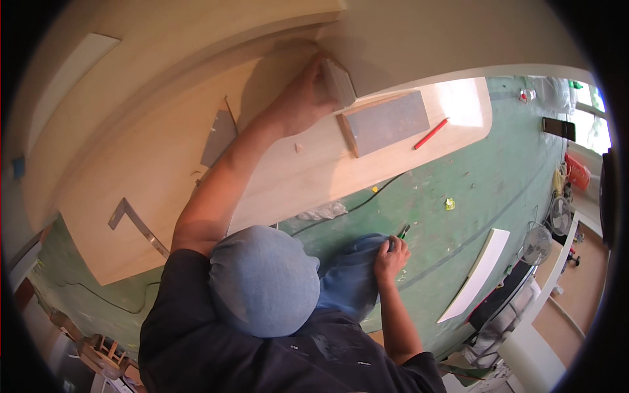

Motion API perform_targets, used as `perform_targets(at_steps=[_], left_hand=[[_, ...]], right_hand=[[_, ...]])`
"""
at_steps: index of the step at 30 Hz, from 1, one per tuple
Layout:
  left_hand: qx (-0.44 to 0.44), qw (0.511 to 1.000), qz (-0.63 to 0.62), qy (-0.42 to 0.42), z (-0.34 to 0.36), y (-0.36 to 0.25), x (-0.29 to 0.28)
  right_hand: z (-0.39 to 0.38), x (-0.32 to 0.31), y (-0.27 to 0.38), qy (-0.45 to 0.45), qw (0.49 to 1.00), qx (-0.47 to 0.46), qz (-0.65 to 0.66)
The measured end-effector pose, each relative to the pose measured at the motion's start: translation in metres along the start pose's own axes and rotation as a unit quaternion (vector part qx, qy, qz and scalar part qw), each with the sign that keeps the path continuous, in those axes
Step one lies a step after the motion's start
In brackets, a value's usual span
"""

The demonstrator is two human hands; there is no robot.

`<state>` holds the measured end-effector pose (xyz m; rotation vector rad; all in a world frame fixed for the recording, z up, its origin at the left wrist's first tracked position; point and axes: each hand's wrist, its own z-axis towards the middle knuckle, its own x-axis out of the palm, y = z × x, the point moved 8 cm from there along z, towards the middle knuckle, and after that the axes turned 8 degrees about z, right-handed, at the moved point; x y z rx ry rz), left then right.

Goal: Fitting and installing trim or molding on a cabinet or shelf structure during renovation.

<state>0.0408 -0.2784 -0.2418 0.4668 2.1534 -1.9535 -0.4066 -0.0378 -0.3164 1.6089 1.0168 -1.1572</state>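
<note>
Plywood [131, 216], pale and broad, fills the upper left and lies over the green floor [458, 190]; its upright panel [458, 33] rises along the far edge. A grey-faced board [386, 121] lies flat on the sheet near that upright, with a metal square [137, 226] toward the near corner and a red pencil [430, 133] off to the right. The step in hand looks like setting a small grey block [339, 82] into the corner where sheet meets upright; the left hand [304, 98] is closed around it, pressing it there, just beside the grey-faced board's end. Fixing it would seem to call for steady pressure and a tool brought up. The right hand [391, 257] rests by the knee, fingers curled on a green-handled tool [401, 230], well apart from the block.
</note>
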Motion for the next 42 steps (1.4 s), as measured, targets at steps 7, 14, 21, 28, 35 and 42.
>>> perform_targets(at_steps=[7,14,21,28,35,42], left_hand=[[0.003,0.998,-0.056,-0.009,-0.002,0.016,0.009],[0.02,0.995,-0.085,-0.047,-0.007,0.033,0.011],[0.082,0.991,-0.097,-0.043,-0.005,0.0,0.016],[0.038,0.995,-0.076,-0.045,-0.004,0.012,0.025],[-0.001,0.998,-0.046,-0.045,0.001,0.019,0.022],[-0.014,0.995,-0.077,-0.058,-0.002,0.015,0.02]], right_hand=[[0.0,0.0,0.001,-0.022,1.0,0.001,0.019],[0.0,-0.004,-0.002,-0.028,0.999,0.02,0.035],[0.002,-0.009,0.002,-0.041,0.998,0.015,0.049],[0.0,-0.012,0.001,-0.039,0.997,0.023,0.057],[-0.001,-0.013,0.0,-0.037,0.997,0.024,0.059],[-0.002,-0.013,0.002,-0.032,0.997,0.024,0.071]])
